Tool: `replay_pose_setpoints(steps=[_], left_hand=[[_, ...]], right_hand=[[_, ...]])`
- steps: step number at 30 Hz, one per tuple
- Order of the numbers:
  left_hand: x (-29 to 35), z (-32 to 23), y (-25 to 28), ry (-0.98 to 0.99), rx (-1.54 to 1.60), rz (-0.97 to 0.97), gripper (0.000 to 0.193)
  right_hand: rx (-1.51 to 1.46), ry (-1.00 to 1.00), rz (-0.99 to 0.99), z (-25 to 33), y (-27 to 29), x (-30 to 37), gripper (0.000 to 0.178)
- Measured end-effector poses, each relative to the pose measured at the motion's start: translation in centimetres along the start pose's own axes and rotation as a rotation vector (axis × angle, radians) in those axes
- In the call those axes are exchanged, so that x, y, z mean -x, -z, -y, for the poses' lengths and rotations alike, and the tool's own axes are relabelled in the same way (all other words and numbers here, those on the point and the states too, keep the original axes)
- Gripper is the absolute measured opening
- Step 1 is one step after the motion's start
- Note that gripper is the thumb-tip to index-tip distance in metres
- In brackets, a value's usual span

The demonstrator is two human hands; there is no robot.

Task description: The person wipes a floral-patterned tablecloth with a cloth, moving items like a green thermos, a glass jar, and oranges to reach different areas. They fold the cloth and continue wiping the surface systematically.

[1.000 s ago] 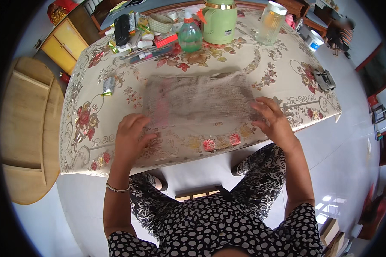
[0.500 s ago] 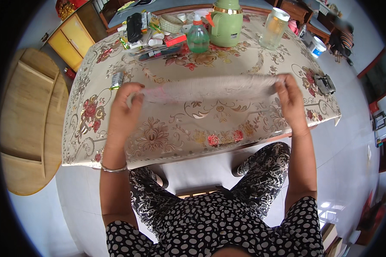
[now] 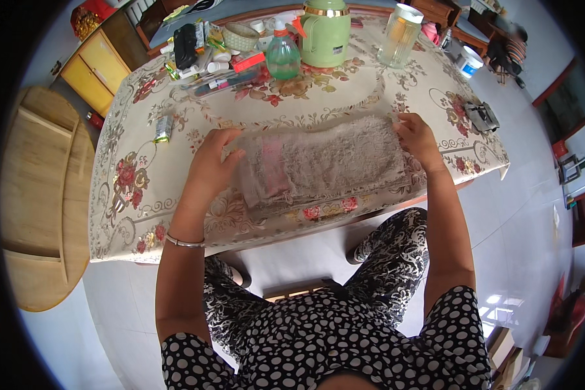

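Note:
A greyish, worn towel [image 3: 335, 156] with a pink band near its left end is spread between my hands, folded into a long rectangle. It lies over the near middle of the table, its front edge close to the table's edge. My left hand [image 3: 216, 159] pinches the towel at its upper left corner, thumb and fingers bent inward. At the opposite upper corner my right hand [image 3: 419, 140] grips it the same way, fingertips partly hidden by the cloth.
On the flowered tablecloth [image 3: 146, 123] stand a green thermos [image 3: 325, 39], a spray bottle [image 3: 283, 55], a glass jar [image 3: 400, 39] and a tray of small items [image 3: 221, 84]. A small packet [image 3: 163, 129] lies left, a grey object [image 3: 481, 117] right. A round wooden board [image 3: 42, 201] leans at left.
The towel was a narrow blurred strip held up over the table; now it spreads flat and nearer me. Both hands have come closer together, and the view has shifted slightly.

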State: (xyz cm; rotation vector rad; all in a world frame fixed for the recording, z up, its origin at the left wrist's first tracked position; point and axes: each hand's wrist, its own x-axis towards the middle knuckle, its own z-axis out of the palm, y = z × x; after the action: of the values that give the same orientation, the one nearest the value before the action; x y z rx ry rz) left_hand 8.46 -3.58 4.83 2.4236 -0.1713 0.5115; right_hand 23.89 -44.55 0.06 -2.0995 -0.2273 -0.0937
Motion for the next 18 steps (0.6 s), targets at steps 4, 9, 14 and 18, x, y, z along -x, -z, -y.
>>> replay_pose_setpoints(steps=[4, 9, 14, 18], left_hand=[[-0.1, 0.8, 0.0, 0.071, -0.065, 0.016, 0.032], [-2.1, 3.1, -3.0, -0.022, -0.247, 0.062, 0.038], [-2.2, 1.2, -3.9, 0.082, -0.401, 0.288, 0.039], [-2.2, 2.1, -2.7, 0.058, -0.278, 0.249, 0.033]], right_hand=[[-0.001, -0.062, 0.072, 1.2, 0.6, 0.4, 0.046], [0.105, -0.100, 0.107, 2.1, -0.9, -2.2, 0.050], [0.233, -0.031, 0.292, 1.8, 0.2, -3.2, 0.046], [0.221, -0.095, 0.439, 4.1, 1.7, -3.1, 0.034]])
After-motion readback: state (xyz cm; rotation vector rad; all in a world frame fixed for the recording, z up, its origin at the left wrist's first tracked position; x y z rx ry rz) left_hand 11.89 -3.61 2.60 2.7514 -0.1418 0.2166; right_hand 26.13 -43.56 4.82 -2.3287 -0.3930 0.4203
